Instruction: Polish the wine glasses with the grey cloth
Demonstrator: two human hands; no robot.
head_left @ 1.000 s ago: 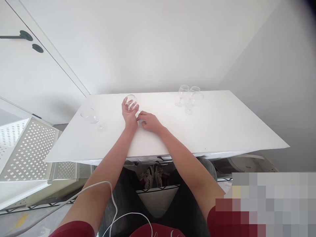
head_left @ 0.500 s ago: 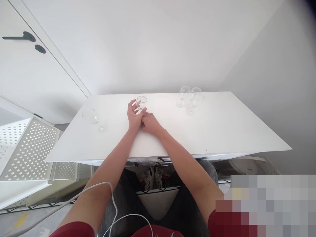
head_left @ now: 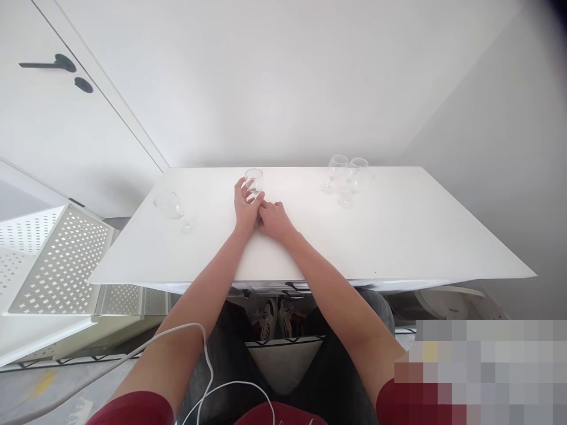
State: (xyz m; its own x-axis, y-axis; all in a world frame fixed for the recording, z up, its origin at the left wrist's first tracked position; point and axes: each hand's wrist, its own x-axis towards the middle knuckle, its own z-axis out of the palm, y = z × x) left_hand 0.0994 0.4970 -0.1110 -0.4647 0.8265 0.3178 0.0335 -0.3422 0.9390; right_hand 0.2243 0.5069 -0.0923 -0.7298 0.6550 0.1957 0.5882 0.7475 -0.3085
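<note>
A clear stemmed glass [head_left: 254, 178] stands about upright near the far middle of the white table [head_left: 420, 236]. My left hand [head_left: 248, 209] is curled round its bowl, fingers behind and thumb in front. Close beside it, my right hand [head_left: 275, 221] has its fingers bent and closed at the lower part of the glass, touching or nearly touching the left thumb. The stem and foot are hidden by the hands, so what the right fingers pinch is not clear.
Another clear glass [head_left: 176, 209] is at the left of the table. A cluster of see-through stemmed glasses [head_left: 358, 171] stands at the back right. White perforated shelving [head_left: 66, 260] is at the lower left. A white cable [head_left: 155, 339] crosses my left forearm.
The whole view has shifted slightly. Both hands stay at the same glass, with only small finger movement. The other glasses have not been moved.
</note>
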